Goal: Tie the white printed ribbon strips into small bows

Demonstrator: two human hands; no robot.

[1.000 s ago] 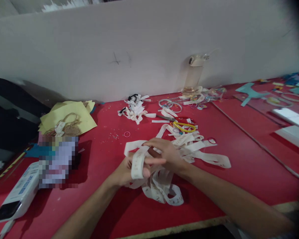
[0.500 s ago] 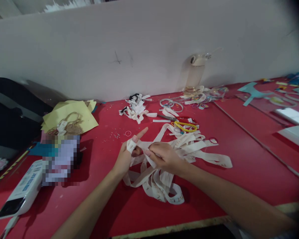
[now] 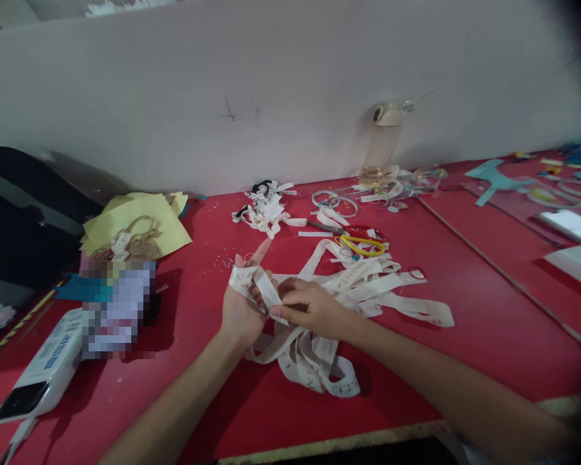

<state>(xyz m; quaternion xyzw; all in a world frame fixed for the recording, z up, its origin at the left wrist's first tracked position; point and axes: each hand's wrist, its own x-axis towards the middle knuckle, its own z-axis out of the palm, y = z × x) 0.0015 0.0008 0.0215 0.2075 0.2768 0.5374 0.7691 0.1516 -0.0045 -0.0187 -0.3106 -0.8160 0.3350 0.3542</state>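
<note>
A white printed ribbon [image 3: 267, 288] lies looped across my left hand [image 3: 244, 316], which is palm up over the red table. Its index finger points out, while the other fingers curl in by the ribbon, partly hidden. My right hand [image 3: 312, 309] pinches the ribbon between thumb and fingers just to the right. Below and behind my right hand spreads a loose heap of the same ribbon [image 3: 341, 386], some of it lettered. Scissors with red and yellow handles [image 3: 363, 245] rest just beyond the heap.
A pile of knotted white ribbon pieces [image 3: 268, 210] is near the wall. A clear bottle [image 3: 381, 145] stands behind the scissors. At left are yellow paper sheets [image 3: 169, 229], a white device with a cable [image 3: 53, 358] and a dark bag [image 3: 24, 226]. A phone [image 3: 574, 226] lies at right.
My left hand has turned its palm upward, and the ribbon now runs across it in a wider loop. My right hand has shifted slightly, still pinching the ribbon.
</note>
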